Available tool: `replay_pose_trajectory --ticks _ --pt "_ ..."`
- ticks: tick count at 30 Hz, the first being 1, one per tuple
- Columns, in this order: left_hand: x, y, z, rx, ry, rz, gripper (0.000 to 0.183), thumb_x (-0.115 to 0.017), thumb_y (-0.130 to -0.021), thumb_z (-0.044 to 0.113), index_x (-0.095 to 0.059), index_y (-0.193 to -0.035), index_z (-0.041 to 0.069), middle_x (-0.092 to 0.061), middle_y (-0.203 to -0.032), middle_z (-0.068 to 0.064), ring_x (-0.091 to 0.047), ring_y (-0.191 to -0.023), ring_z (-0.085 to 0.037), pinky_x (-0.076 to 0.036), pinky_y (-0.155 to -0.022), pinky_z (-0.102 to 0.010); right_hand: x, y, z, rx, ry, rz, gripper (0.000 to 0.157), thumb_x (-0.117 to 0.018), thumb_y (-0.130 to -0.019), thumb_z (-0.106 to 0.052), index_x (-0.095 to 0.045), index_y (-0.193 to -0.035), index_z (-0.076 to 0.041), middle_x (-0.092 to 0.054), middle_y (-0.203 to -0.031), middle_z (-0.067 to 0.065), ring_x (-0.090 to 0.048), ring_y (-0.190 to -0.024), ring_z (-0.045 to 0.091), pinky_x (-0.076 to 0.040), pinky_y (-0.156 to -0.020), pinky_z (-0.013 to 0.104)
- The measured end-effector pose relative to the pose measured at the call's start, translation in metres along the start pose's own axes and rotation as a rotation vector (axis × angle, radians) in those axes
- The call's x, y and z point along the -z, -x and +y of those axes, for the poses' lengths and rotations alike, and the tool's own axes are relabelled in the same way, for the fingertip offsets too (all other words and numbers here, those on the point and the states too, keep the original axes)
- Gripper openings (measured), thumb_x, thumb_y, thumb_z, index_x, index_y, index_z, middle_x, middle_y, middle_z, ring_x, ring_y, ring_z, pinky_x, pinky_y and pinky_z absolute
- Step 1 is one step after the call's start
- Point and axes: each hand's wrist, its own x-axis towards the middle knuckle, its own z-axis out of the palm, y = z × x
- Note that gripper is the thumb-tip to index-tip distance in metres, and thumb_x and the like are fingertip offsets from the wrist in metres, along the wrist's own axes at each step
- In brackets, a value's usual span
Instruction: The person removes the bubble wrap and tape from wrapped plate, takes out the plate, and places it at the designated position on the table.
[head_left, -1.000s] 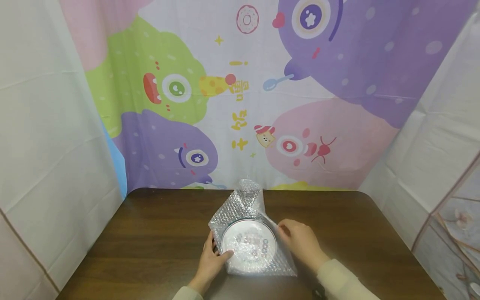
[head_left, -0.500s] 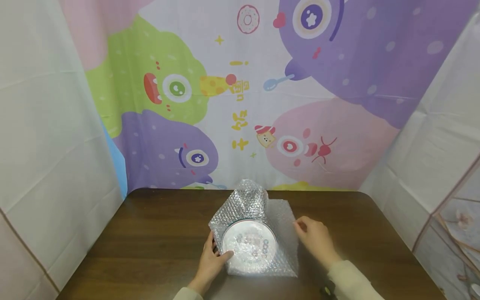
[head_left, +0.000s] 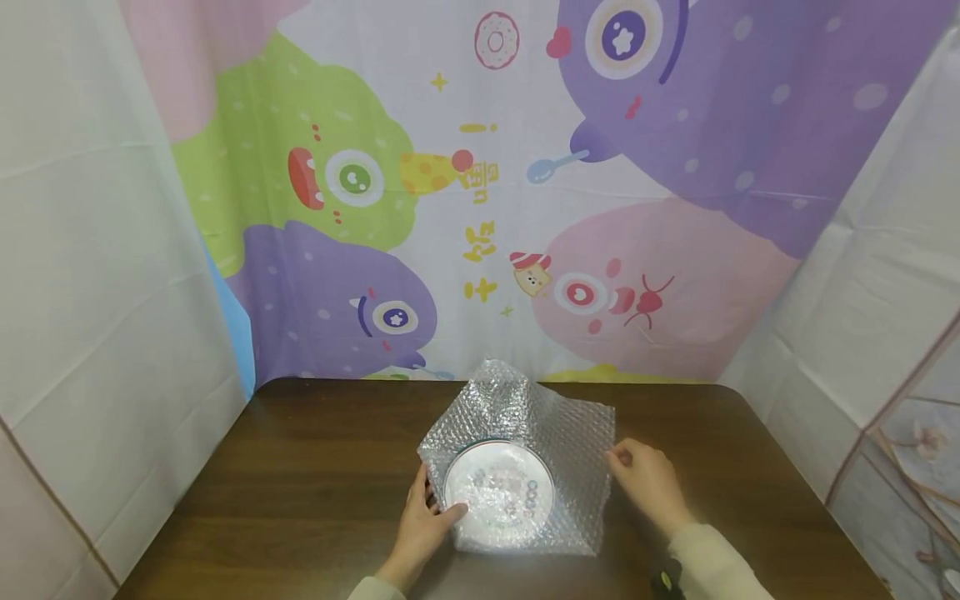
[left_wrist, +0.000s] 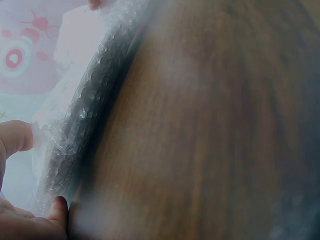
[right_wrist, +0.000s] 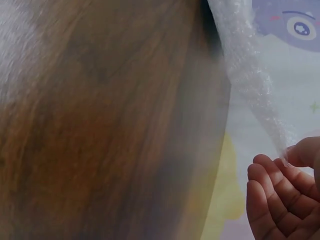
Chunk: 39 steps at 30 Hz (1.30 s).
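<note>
A round white plate (head_left: 498, 493) with coloured print and a dark rim lies under clear bubble wrap (head_left: 576, 446) in the head view. My left hand (head_left: 420, 527) grips the plate's left side through the wrap, thumb over the top and fingers at the edge. From the left wrist, the wrap (left_wrist: 87, 102) passes between thumb and fingers. My right hand (head_left: 649, 485) pinches the wrap's right edge, off to the right of the plate. The right wrist view shows the wrap's corner (right_wrist: 262, 100) drawn to a point between thumb and forefinger, the other fingers (right_wrist: 257, 200) loosely bent.
The work lies on a dark wooden table (head_left: 300, 483). A cartoon-printed curtain (head_left: 480, 208) hangs behind its far edge, with pale cloth (head_left: 105, 275) at the left. By the right sleeve, a small dark object (head_left: 665, 579) shows at the bottom.
My right hand has moved right, drawing the bubble wrap's flap outward, so it spreads wide to the right of the plate. The left hand stays in place on the plate.
</note>
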Motion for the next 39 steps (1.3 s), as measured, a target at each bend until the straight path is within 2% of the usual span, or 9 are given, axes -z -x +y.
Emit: replay_pose_trajectory --ticks 7,15,20,26,30,35,39 --pt "0.0 0.001 0.001 -0.003 -0.017 0.004 0.098 -0.075 -0.079 0.004 -0.013 -0.154 -0.004 -0.026 -0.152 -0.034 -0.037 -0.135 -0.052 -0.046 -0.104 -0.054 -0.003 -0.002 0.011 -0.036 0.034 -0.054 0.018 -0.065 -0.09 -0.02 -0.071 -0.09 -0.003 -0.073 -0.082 0.008 -0.064 -0.068 0.016 -0.054 -0.064 0.037" --pt "0.0 0.002 0.001 0.008 -0.037 0.005 0.098 -0.076 -0.078 0.006 -0.014 -0.154 -0.003 -0.028 -0.15 -0.035 -0.038 -0.133 -0.053 -0.047 -0.103 -0.055 -0.007 -0.002 0.019 -0.089 0.052 -0.116 0.018 -0.063 -0.089 -0.019 -0.071 -0.09 -0.002 -0.07 -0.077 0.005 -0.057 -0.062 0.014 -0.049 -0.057 0.032" --pt "0.0 0.002 0.002 0.01 -0.044 0.004 0.098 -0.076 -0.079 0.006 -0.015 -0.154 -0.003 -0.028 -0.149 -0.036 -0.039 -0.133 -0.054 -0.047 -0.103 -0.054 -0.009 -0.002 0.022 -0.104 0.069 -0.15 0.019 -0.061 -0.087 -0.017 -0.071 -0.092 -0.001 -0.069 -0.076 0.005 -0.055 -0.06 0.015 -0.05 -0.057 0.034" --pt "0.0 0.002 0.002 0.019 -0.031 0.005 0.098 -0.076 -0.078 0.005 -0.014 -0.154 -0.002 -0.026 -0.151 -0.035 -0.038 -0.133 -0.054 -0.048 -0.102 -0.054 -0.011 -0.002 0.024 -0.115 0.091 -0.186 0.015 -0.06 -0.085 -0.016 -0.068 -0.082 -0.004 -0.064 -0.07 0.002 -0.053 -0.06 0.016 -0.047 -0.056 0.033" --pt "0.0 0.001 0.002 0.005 -0.02 0.005 0.098 -0.075 -0.078 0.004 -0.014 -0.154 -0.003 -0.025 -0.151 -0.035 -0.037 -0.134 -0.054 -0.047 -0.103 -0.054 -0.013 -0.002 0.024 -0.131 0.095 -0.19 0.015 -0.059 -0.083 -0.016 -0.06 -0.07 -0.009 -0.054 -0.062 -0.001 -0.046 -0.056 0.015 -0.039 -0.052 0.03" --pt "0.0 0.001 0.001 -0.007 -0.011 0.0 0.098 -0.075 -0.079 0.004 -0.013 -0.154 -0.004 -0.026 -0.15 -0.036 -0.038 -0.133 -0.054 -0.048 -0.102 -0.054 -0.016 -0.003 0.025 -0.149 0.107 -0.185 0.027 -0.056 -0.08 -0.014 -0.04 -0.059 -0.016 -0.038 -0.055 -0.004 -0.035 -0.052 0.013 -0.029 -0.048 0.027" --pt "0.0 0.002 0.002 0.004 -0.011 -0.006 0.098 -0.075 -0.078 0.004 -0.013 -0.154 -0.003 -0.025 -0.151 -0.036 -0.037 -0.134 -0.054 -0.047 -0.103 -0.054 -0.015 -0.003 0.025 -0.145 0.109 -0.181 0.026 -0.055 -0.078 -0.013 -0.038 -0.058 -0.016 -0.037 -0.055 -0.004 -0.034 -0.052 0.013 -0.028 -0.047 0.027"
